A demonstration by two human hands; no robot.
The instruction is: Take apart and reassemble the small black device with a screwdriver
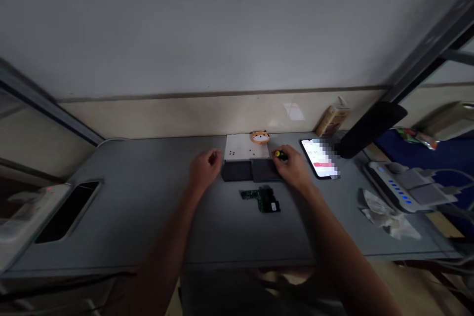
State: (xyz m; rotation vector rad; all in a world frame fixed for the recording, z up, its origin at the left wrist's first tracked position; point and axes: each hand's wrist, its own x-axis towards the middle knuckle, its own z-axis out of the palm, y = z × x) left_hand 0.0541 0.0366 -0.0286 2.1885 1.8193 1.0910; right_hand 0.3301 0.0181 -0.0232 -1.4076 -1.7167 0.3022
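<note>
My right hand [293, 166] is wrapped round a screwdriver [281, 155] with a black and yellow handle; its tip is hidden. Beside that hand lies a dark flat casing in two parts, a left tray [238, 172] and a right piece [263, 172]. My left hand [204, 169] is closed near the casing's left end, its fingers pressed together; whatever they hold is hidden. Behind the casing is a white sheet [240, 144] with several tiny dark screws on it. Closer to me lies a green circuit board [260, 200] with a black part attached.
An orange animal-face trinket [260, 137] sits on the sheet's far edge. To the right are a lit phone [318, 158], a drink carton [332, 120], a black cylinder [372, 128], a power strip [396, 190] and crumpled tissue [387, 215]. A dark phone [70, 212] lies left.
</note>
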